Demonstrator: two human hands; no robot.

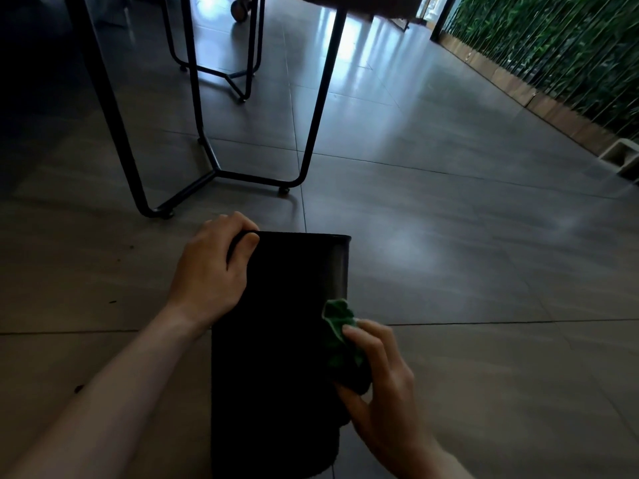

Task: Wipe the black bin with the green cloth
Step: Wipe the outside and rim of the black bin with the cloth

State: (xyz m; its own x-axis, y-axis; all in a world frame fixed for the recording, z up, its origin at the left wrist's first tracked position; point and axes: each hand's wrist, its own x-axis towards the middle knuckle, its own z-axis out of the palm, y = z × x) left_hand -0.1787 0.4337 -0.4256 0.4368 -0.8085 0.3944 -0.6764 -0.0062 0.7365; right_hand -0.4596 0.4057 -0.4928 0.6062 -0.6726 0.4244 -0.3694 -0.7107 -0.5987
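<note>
Left hand (211, 267) curled over far rim of black bin (273, 340), gripping it. Right hand (380, 385) pinches bunched green cloth (340, 335), pressed against bin's right side.

No readable text, label or number anywhere.

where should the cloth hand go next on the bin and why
Probably slide the right hand and the green cloth up the black bin side toward the far rim. The cloth is pressed partway along the right side, and the left hand grips the far rim, steadying it.
</note>
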